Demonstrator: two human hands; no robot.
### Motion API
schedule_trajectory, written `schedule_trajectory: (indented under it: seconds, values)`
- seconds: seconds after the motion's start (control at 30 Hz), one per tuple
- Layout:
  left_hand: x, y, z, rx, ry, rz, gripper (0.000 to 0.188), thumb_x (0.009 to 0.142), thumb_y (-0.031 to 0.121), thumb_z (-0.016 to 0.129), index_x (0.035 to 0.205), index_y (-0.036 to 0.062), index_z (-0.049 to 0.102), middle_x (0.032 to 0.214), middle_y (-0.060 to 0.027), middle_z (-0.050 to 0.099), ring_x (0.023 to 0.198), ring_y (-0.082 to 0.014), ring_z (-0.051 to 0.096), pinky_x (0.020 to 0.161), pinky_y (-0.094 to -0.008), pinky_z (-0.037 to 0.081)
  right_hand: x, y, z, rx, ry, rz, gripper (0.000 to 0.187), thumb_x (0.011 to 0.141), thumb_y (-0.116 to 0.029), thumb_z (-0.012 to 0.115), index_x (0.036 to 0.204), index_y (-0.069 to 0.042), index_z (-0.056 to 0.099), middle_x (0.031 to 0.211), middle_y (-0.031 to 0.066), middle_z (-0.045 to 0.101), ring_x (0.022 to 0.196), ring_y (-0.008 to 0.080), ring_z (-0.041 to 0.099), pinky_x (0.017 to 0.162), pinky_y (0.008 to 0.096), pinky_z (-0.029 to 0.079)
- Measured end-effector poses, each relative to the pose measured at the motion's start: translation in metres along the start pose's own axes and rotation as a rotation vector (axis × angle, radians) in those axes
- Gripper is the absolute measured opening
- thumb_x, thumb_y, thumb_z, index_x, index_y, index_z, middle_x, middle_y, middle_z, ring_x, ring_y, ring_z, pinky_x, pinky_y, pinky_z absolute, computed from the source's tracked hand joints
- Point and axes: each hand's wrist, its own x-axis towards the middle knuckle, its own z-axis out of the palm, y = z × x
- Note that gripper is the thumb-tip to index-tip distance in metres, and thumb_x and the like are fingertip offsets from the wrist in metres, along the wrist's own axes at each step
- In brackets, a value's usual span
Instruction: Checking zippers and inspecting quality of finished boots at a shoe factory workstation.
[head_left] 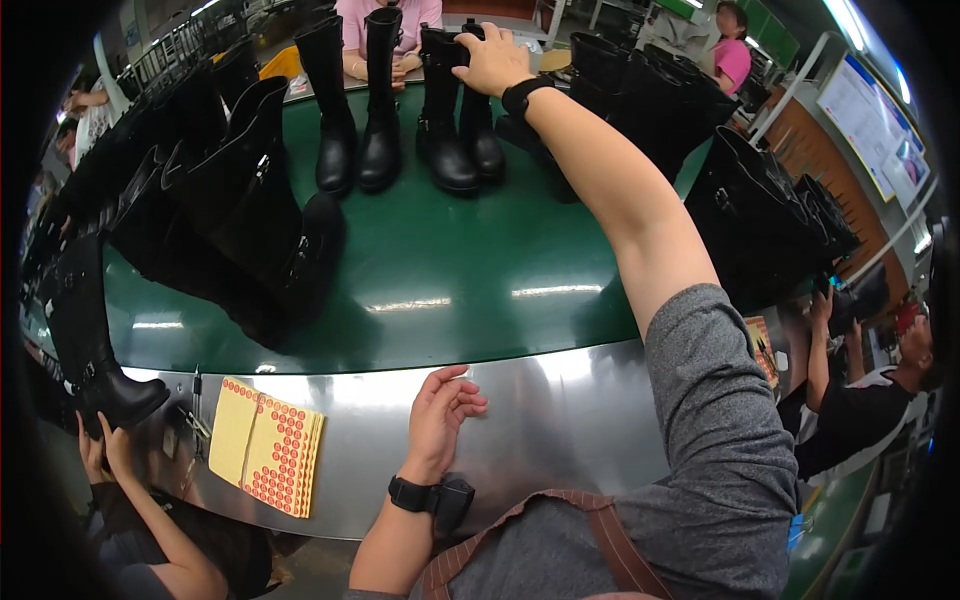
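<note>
At the far side of the green table, my right hand (497,62) is closed over the top of a tall black boot (480,135). Its fingers curl over the shaft's upper rim, and part of the grip is hidden. Touching that boot on its left stands a matching buckled black boot (447,150). Another upright pair, a black boot (380,130) and its mate (335,140), stands further left. Low over the steel edge, my left hand (438,415) holds nothing, its fingers loosely bent and apart.
The green table (470,270) has a steel front strip (560,420) with a stack of yellow sticker sheets (265,440). Dark boots (230,200) crowd the left and more boots (760,220) the right. At lower left, a co-worker's hands (105,450) hold a boot (95,350).
</note>
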Motion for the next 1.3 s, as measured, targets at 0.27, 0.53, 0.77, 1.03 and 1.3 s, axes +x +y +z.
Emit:
schedule_trajectory:
  seconds: [0.27,0.53,0.77,1.03,1.3]
  values:
    - [0.000,0.000,-0.002,0.007,0.000,0.012,0.026,0.094,0.013,0.048,0.116,-0.0010,0.049,0.090,-0.0103,0.061,0.080,-0.0211,0.063,0.074,-0.0336,0.053,-0.017,0.127,-0.090,-0.444,-0.246,0.519,0.072,0.069,-0.058,0.072,0.131,-0.026,0.055,0.141,0.0147,0.044,0.133,0.0410,0.034,0.097,0.0743,0.024]
    - [-0.001,0.003,0.000,0.041,-0.008,0.004,0.024,0.096,0.012,0.045,0.116,-0.0008,0.049,0.091,-0.0110,0.059,0.082,-0.0207,0.062,0.074,-0.0322,0.053,-0.031,0.221,-0.102,-0.187,-0.780,0.327,0.075,0.074,-0.062,0.067,0.123,-0.006,0.061,0.128,0.0158,0.058,0.121,0.0318,0.053,0.099,0.0422,0.043]
    - [0.003,0.002,-0.008,0.046,-0.105,0.016,0.027,0.099,0.018,0.045,0.117,-0.0014,0.048,0.092,-0.0126,0.059,0.083,-0.0225,0.062,0.076,-0.0345,0.053,-0.084,0.142,-0.109,-0.193,-0.346,0.337,0.038,0.077,-0.034,0.067,0.105,-0.009,0.070,0.108,0.0165,0.067,0.102,0.0334,0.065,0.086,0.0423,0.053]
    - [-0.011,0.002,0.006,0.315,-0.099,0.243,0.046,0.091,0.016,0.060,0.131,0.0044,0.040,0.112,-0.0137,0.052,0.092,-0.0226,0.061,0.078,-0.0359,0.055,-0.123,0.067,-0.298,-0.094,-0.324,0.128,0.045,0.067,-0.037,0.070,0.086,0.004,0.069,0.080,0.0233,0.068,0.076,0.0359,0.068,0.071,0.0406,0.055]
    - [-0.086,-0.031,0.121,1.070,0.051,1.020,0.136,0.045,0.036,0.093,0.148,0.0030,0.011,0.146,-0.0223,0.022,0.135,-0.0369,0.027,0.111,-0.0437,0.026,-0.294,0.004,-0.412,0.520,-0.459,-0.309,0.052,0.080,-0.045,0.071,0.097,0.004,0.064,0.073,0.0193,0.063,0.067,0.0314,0.065,0.062,0.0338,0.049]
